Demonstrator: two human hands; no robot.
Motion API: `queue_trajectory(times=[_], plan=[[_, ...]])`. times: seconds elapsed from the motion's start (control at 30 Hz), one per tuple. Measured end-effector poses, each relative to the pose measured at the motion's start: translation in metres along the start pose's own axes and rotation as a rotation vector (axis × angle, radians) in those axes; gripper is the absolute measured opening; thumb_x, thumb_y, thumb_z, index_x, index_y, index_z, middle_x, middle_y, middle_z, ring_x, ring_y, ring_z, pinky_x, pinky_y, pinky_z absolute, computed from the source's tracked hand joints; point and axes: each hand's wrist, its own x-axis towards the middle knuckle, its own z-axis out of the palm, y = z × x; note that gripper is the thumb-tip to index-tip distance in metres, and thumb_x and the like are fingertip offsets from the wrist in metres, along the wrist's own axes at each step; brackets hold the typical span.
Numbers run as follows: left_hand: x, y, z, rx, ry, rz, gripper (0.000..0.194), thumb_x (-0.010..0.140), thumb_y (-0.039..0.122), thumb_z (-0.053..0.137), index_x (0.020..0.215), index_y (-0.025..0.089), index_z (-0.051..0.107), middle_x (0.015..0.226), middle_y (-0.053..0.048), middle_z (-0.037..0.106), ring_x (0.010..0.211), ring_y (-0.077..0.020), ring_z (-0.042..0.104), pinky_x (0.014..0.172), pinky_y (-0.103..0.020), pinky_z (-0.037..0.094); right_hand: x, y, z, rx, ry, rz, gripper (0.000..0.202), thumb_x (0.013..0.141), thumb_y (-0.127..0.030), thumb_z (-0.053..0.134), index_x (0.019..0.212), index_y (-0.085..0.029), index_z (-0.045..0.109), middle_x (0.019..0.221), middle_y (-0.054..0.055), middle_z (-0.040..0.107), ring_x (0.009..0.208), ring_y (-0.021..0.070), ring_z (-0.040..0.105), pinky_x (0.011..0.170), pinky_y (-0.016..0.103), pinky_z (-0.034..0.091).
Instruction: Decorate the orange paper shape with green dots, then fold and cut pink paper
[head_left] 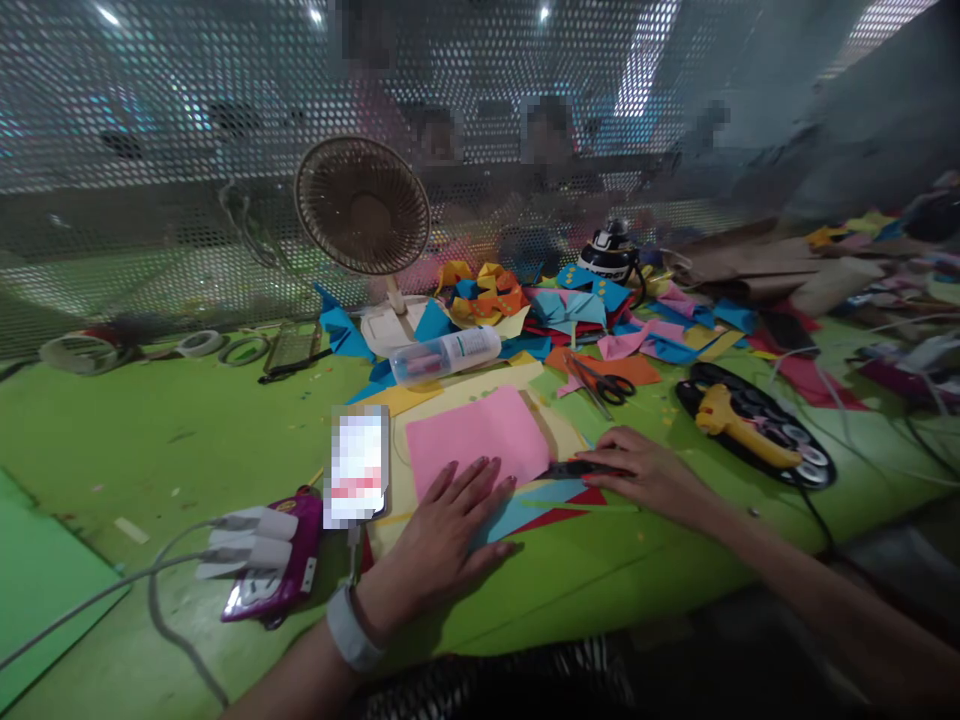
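Note:
My left hand (442, 540) lies with its fingers spread flat on the lower edge of a pink sheet of paper (480, 440). The sheet's right side curls up a little. My right hand (652, 475) is closed on a slim black tool (574, 469) whose tip meets the sheet's lower right corner; its exact kind is too dark to tell. Light blue and red paper pieces (544, 505) lie under and between my hands. A larger pale yellow sheet (517, 378) is spread beneath the pink one.
A lit phone (356, 465) and a purple power strip (274, 560) with plugs are on the left. Behind are a clear bottle (446, 355), scissors (600, 383), a fan (364, 205) and heaped coloured paper. A yellow glue gun (746, 428) rests on a black tray at right.

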Motion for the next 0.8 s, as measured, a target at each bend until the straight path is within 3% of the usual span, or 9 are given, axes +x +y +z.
queue_trajectory(times=[0.8], plan=[[-0.001, 0.000, 0.001, 0.008, 0.017, 0.000, 0.066, 0.093, 0.057, 0.030, 0.149, 0.029, 0.008, 0.155, -0.002, 0.019, 0.142, -0.0234, 0.016, 0.115, -0.046, 0.012, 0.003, -0.027, 0.008, -0.020, 0.015, 0.029, 0.032, 0.089, -0.040, 0.056, 0.116, -0.026, 0.065, 0.095, 0.007, 0.061, 0.090, 0.0208, 0.060, 0.078, 0.036, 0.053]])
